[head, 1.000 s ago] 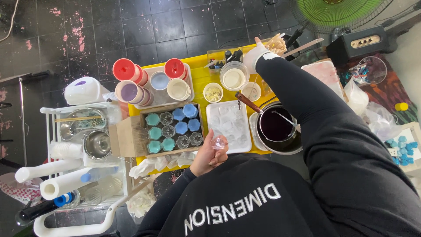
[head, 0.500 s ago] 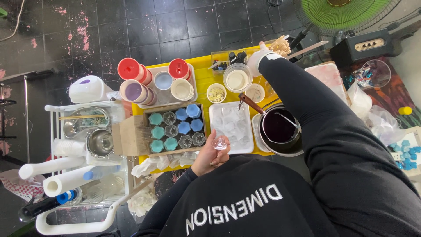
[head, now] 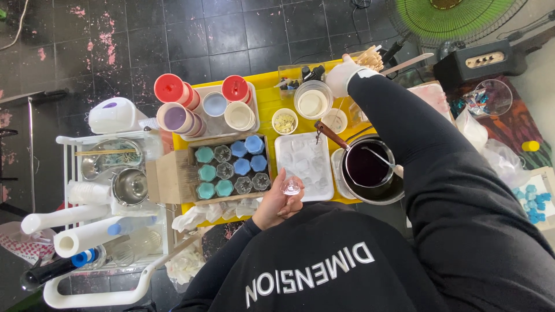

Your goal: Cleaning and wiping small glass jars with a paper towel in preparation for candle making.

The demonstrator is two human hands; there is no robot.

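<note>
Lower centre of frame: left hand [head: 276, 203] curled round a small clear faceted mould [head: 292, 186], pinched at its sides, just below white tray [head: 304, 157]. Probably light, rigid, slick; best gripped by the rim. Upper centre: gloved right hand [head: 341, 75] closed among wooden sticks [head: 370, 56]; exact hold unclear. Between: dark-liquid pot [head: 367, 169]. Left of tray: cardboard box [head: 173, 176] of blue and teal lidded jars. Upper left: red-capped canisters [head: 171, 89], labels unreadable.

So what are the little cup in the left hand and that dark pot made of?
The cup in the left hand looks like clear glass or plastic: see-through, with glints. The pot seems shiny metal at its rim, with a brown, possibly wooden, handle.
</note>
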